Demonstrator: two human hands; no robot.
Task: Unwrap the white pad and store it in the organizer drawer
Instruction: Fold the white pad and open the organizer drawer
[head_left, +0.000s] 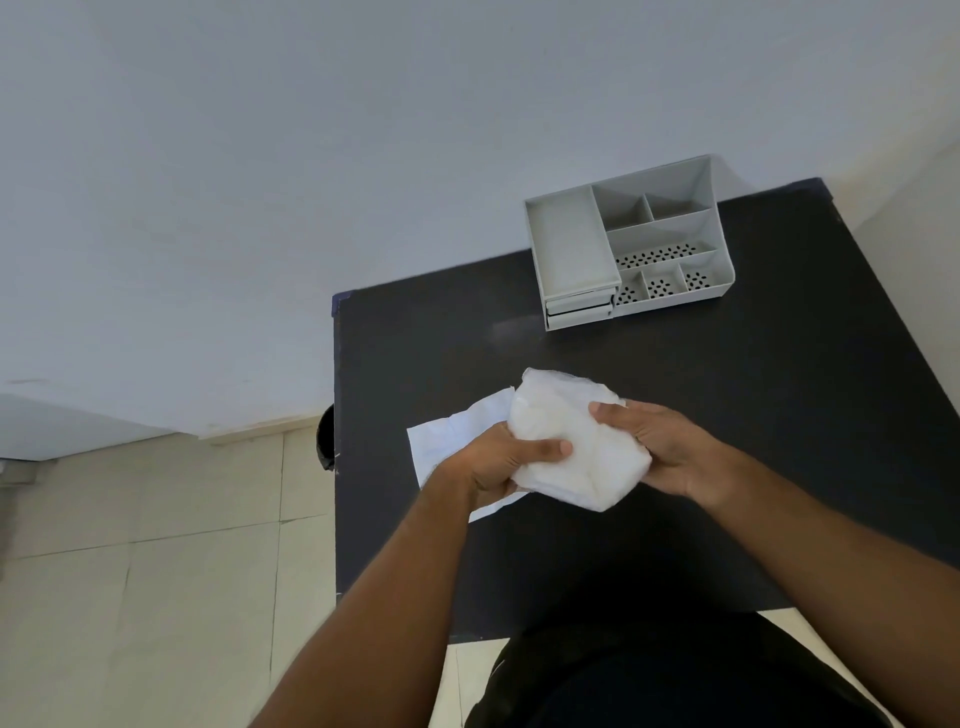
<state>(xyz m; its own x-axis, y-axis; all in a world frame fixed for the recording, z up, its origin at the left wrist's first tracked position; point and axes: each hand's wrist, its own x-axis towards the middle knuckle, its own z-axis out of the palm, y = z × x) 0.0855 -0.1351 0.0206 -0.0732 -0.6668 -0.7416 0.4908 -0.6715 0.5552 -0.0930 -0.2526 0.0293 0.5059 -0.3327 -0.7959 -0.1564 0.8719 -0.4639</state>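
The white pad (566, 436), folded and puffy, is held above the black table (727, 415) between both hands. My left hand (501, 462) grips its lower left side with the thumb laid across the front. My right hand (660, 447) holds its right side. A flat white wrapper sheet (452, 436) sticks out to the left behind the pad and my left hand; whether it lies on the table or hangs from the pad I cannot tell. The grey organizer (628, 244) stands at the table's far side, with two shut drawers (579, 309) at its front left.
The organizer has an open tray on top left and several compartments, some with perforated floors. A white wall runs behind the table. Beige floor tiles (156, 571) lie to the left. A dark round object (326, 436) sits beside the table's left edge.
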